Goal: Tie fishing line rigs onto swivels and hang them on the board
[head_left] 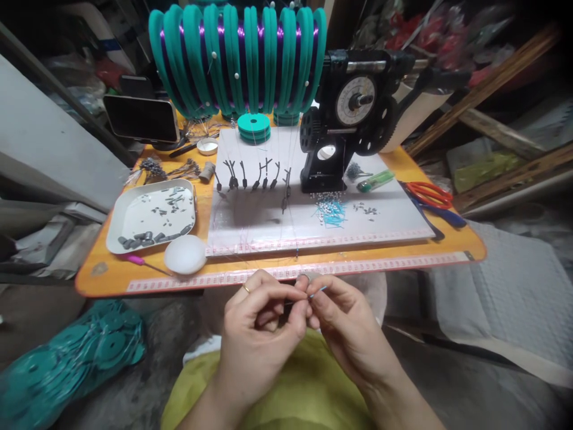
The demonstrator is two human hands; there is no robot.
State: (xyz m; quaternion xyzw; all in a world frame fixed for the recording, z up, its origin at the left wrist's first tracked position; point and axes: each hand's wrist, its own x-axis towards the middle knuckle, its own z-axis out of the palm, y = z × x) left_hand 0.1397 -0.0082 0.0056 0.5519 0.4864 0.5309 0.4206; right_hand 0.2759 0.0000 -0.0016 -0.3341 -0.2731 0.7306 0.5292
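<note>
My right hand (353,316) is nearly closed, with thumb and forefinger pinching a thin blue stick (318,292). My left hand (268,325) has its thumb and forefinger pressed together at the lower end of this stick; if they grip also a thread, I cannot tell. Both hands are in front of the near edge of the orange table (101,263). Along this edge lies a measuring tape (403,262) with red marks, and another is on the white board (259,221); their numbers are too small for reading. The round white dial (357,100) of the black machine (326,170) carries markings, also not readable. I can read no brand.
</note>
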